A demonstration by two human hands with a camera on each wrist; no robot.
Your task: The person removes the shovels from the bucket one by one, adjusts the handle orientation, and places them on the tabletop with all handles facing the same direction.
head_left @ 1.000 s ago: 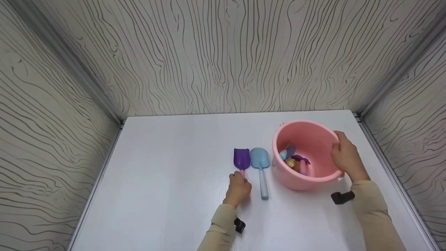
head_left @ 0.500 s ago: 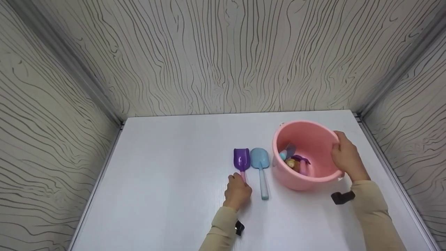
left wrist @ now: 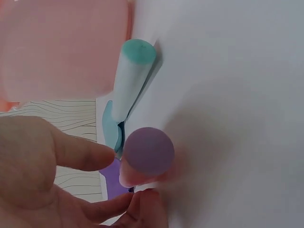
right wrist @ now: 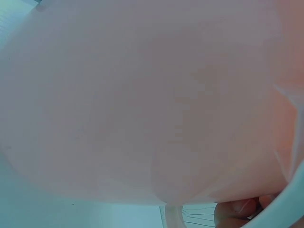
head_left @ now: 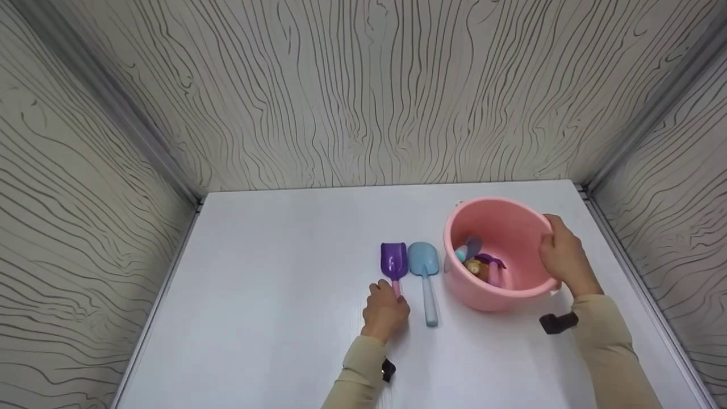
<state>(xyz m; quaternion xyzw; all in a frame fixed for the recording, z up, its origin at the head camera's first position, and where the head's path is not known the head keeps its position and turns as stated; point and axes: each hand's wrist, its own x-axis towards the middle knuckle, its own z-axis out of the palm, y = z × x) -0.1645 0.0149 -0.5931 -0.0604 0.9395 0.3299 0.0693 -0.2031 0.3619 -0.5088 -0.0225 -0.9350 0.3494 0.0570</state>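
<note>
The left hand (head_left: 385, 312) is at the pink handle of the purple shovel (head_left: 394, 261), which lies on the worktop (head_left: 272, 284) with its blade just beyond that hand's fingers. Thumb and fingers stand on opposite sides of the handle; whether they pinch it cannot be told. Just right of this hand, between both hands, lies a light blue shovel (head_left: 423, 260), its blade beside the purple one. The right hand (head_left: 568, 261) grasps the rim of the pink bucket (head_left: 483, 295), thumb on the inner side, the bucket standing immediately to its left. Inside, towards the left hand, rest an aqua-ended toy (head_left: 461, 252), a yellow-and-brown toy (head_left: 475, 266) and a purple-and-pink toy (head_left: 494, 272). Beyond both hands rises a wood-grain panel (head_left: 363, 102).
</note>
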